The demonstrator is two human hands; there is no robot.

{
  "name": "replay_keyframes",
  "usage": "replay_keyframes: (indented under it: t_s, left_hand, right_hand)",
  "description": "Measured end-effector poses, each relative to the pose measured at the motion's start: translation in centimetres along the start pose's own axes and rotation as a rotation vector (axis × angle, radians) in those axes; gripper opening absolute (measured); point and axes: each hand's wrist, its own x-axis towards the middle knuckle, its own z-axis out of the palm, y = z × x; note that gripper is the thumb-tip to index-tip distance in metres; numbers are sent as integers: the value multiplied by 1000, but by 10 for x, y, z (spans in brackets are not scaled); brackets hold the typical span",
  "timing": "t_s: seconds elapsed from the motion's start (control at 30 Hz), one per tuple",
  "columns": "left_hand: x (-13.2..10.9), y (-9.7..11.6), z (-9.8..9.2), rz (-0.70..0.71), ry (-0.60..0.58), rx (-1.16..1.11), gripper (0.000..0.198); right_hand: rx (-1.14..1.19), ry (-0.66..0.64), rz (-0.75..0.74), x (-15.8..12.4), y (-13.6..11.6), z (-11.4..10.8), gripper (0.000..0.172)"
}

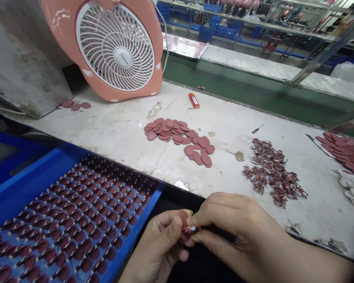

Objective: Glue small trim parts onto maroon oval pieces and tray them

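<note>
Seen from above, a person's two hands meet at the bottom of the view, over a dark lap just in front of a white tabletop (120, 129). The left hand (162, 245) is curled nearly closed, with thumb and forefinger pinching a reddish-brown oval patch (183, 217). The right hand (233, 228) is closed too, its fingertips pinched on a small ornament (191, 230) with red and white markings. The ornament is pressed against the lower edge of the patch, so the two pieces touch between the hands.

Just left of the hands sits a blue tray (32, 181), filled with neat rows of dark pieces that carry the same oval shape. On the tabletop beyond the hands lies a loose heap of patches (177, 135). To its right is a heap of ornaments (271, 173) – tangled, dark red and brown. A second pile of patches (345, 151) lies at the right edge, with a white cloth (352, 188) just in front of it. Farther back, an orange lighter (194, 100) lies flat near a pink fan (115, 47), which stands tilted on the tabletop.
</note>
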Motion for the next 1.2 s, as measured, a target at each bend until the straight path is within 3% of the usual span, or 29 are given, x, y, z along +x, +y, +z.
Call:
replay_keyframes:
  t_s: [0.27, 0.43, 0.5, 0.63, 0.83, 0.93, 1.03, 1.13, 1.2]
  left_hand:
    - [-2, 6, -1, -14, -39, -8, 29]
    - [1, 4, -9, -81, -58, -118, 29]
    - [4, 0, -13, -113, -51, -177, 30]
    - [7, -5, -17, -127, -107, -226, 24]
    - [11, -5, -15, -90, -210, -211, 21]
    - [13, -3, -16, -74, -208, -125, 31]
    - [13, -1, -15, 23, -111, -8, 41]
    - [9, 1, -12, 282, 80, 91, 32]
    - [8, 1, -8, 414, 148, 157, 30]
  right_hand:
    - [18, -34, 6, 2, -1, 2, 10]
    - [-36, 101, -7, 0, -4, -5, 46]
    - [-3, 146, 3, 0, -3, -5, 39]
    - [135, 113, 61, -1, 0, 0, 19]
    - [150, 93, 94, 1, -1, 8, 18]
    - [149, 134, 70, 2, 2, 12, 14]
    - [-4, 293, -20, 0, 8, 19, 17]
    - [-266, 416, -128, -4, 15, 30, 21]
    - [-405, 432, -204, -4, 20, 38, 25]
